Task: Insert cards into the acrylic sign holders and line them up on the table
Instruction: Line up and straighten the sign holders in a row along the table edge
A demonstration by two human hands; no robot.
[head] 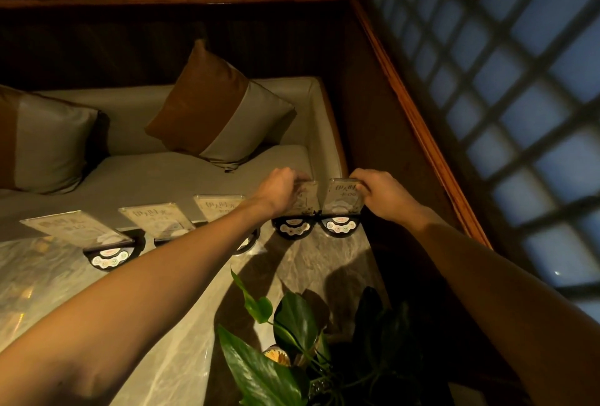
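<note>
Several acrylic sign holders with cards stand in a row along the far edge of the marble table (181, 282), each on a black round base. My left hand (279, 189) grips the top of the second holder from the right (305, 201). The rightmost holder (342, 199) has my right hand (378, 191) pinching its top right corner. These two stand side by side, bases nearly touching. Three more holders sit to the left: one (217, 207) partly behind my left forearm, one (156, 220), and the leftmost (74, 227).
A potted green plant (292, 334) stands at the table's near right. Behind the table is a grey bench seat (162, 175) with two brown-and-grey cushions. A wooden partition and a lattice window (519, 97) close off the right side.
</note>
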